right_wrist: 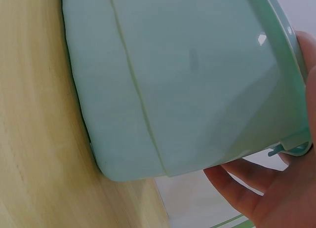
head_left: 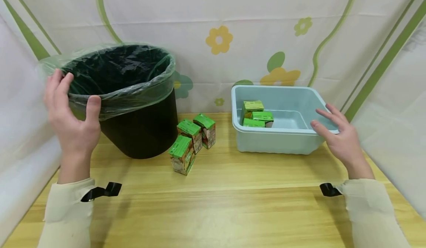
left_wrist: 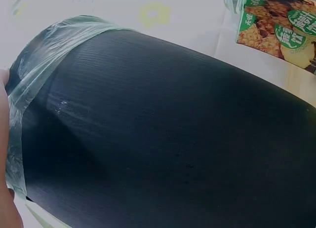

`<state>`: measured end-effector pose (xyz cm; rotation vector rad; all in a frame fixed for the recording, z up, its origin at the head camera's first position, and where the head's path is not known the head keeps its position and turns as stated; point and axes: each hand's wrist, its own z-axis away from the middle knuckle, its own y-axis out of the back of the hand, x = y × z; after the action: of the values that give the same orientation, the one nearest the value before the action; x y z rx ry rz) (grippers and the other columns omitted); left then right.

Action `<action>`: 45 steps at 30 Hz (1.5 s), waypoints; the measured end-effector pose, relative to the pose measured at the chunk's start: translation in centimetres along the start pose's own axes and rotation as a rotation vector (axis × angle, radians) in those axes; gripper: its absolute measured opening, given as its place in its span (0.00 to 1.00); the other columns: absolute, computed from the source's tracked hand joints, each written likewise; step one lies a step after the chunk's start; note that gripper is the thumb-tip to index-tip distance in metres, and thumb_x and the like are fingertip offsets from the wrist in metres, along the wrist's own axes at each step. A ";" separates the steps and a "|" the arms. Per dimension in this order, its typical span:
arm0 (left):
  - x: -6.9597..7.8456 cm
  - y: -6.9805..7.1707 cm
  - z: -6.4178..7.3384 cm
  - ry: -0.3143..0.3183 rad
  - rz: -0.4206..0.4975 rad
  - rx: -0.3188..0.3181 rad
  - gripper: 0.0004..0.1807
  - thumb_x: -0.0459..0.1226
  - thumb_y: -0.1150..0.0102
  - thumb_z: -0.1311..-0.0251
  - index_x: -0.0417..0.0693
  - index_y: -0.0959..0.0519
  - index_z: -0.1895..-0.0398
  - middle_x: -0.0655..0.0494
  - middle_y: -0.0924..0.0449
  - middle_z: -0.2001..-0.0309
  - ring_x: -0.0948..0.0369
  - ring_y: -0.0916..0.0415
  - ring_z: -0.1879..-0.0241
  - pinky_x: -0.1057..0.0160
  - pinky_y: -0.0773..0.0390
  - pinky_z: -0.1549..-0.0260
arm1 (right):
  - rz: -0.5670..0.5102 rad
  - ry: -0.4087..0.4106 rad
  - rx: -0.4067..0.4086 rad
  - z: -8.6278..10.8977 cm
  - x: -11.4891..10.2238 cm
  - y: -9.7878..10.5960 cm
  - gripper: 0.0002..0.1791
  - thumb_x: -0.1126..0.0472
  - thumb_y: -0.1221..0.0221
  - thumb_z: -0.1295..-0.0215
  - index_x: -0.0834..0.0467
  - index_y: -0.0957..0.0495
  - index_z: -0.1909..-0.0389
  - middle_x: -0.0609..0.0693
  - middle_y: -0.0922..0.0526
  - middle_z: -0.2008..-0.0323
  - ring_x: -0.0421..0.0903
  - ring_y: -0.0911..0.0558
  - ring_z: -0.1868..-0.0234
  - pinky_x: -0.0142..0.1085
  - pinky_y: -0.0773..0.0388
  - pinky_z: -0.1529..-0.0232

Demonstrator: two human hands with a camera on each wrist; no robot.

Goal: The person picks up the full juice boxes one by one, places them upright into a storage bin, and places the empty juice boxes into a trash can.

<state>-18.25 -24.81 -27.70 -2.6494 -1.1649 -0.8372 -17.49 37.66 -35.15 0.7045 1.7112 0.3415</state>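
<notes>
My left hand [head_left: 74,116] is at the left side of a black trash bin [head_left: 143,126], its fingers and thumb spread beside the rim. A translucent green bag [head_left: 139,96] lines the bin and folds down over its edge. On the right, my right hand [head_left: 344,142] is at the right rim of a light blue plastic basin [head_left: 273,141]. Its thumb and forefinger overlap the rim, and in the right wrist view other fingers [right_wrist: 237,181] extend along the outside. Several green-topped drink cartons [head_left: 253,105] stand inside the basin, at its left.
Three more drink cartons [head_left: 189,129] stand on the wooden table [head_left: 213,211] between bin and basin, close to the bin's base. Behind them hangs a white cloth [head_left: 186,4] with flower prints, and white cloth also closes in both sides.
</notes>
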 end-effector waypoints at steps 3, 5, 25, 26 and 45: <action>-0.1 0.6 0.0 0.009 -0.022 -0.012 0.42 0.68 0.38 0.37 0.52 0.22 0.28 0.50 0.32 0.20 0.54 0.47 0.15 0.60 0.53 0.17 | -0.012 -0.005 -0.009 0.0 0.0 -0.3 0.35 0.46 0.39 0.23 0.51 0.33 0.20 0.36 0.53 0.13 0.55 0.60 0.11 0.68 0.65 0.17; -0.2 0.7 0.0 0.007 -0.045 -0.013 0.42 0.68 0.38 0.36 0.51 0.21 0.29 0.50 0.31 0.21 0.54 0.46 0.16 0.61 0.52 0.17 | -0.015 -0.005 -0.012 0.0 0.0 -0.4 0.35 0.46 0.40 0.23 0.52 0.33 0.20 0.36 0.53 0.13 0.54 0.60 0.11 0.68 0.66 0.18; -0.4 0.1 0.1 -0.010 -0.039 -0.013 0.44 0.67 0.37 0.37 0.40 0.19 0.34 0.48 0.26 0.25 0.54 0.43 0.17 0.60 0.51 0.17 | -0.125 0.551 0.307 2.4 -11.3 -4.9 0.38 0.73 0.26 0.48 0.60 0.20 0.31 0.51 0.22 0.26 0.40 0.26 0.24 0.25 0.31 0.28; -0.5 0.0 0.2 -0.010 -0.040 -0.015 0.44 0.67 0.37 0.37 0.40 0.19 0.34 0.48 0.25 0.26 0.54 0.43 0.17 0.61 0.50 0.17 | -0.121 0.587 0.277 2.4 -11.7 -5.8 0.39 0.73 0.26 0.49 0.60 0.20 0.31 0.52 0.22 0.26 0.41 0.25 0.25 0.25 0.29 0.29; -0.8 0.7 0.0 0.009 -0.034 -0.013 0.44 0.67 0.35 0.38 0.39 0.18 0.35 0.49 0.24 0.27 0.55 0.42 0.17 0.61 0.50 0.17 | -0.173 0.662 -0.199 5.6 -18.0 -20.6 0.36 0.60 0.24 0.38 0.58 0.24 0.28 0.55 0.23 0.26 0.52 0.22 0.27 0.41 0.15 0.39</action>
<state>-18.21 -25.78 -28.10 -2.6403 -1.2093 -0.8650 -15.58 9.79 -34.42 0.3005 2.3008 0.6643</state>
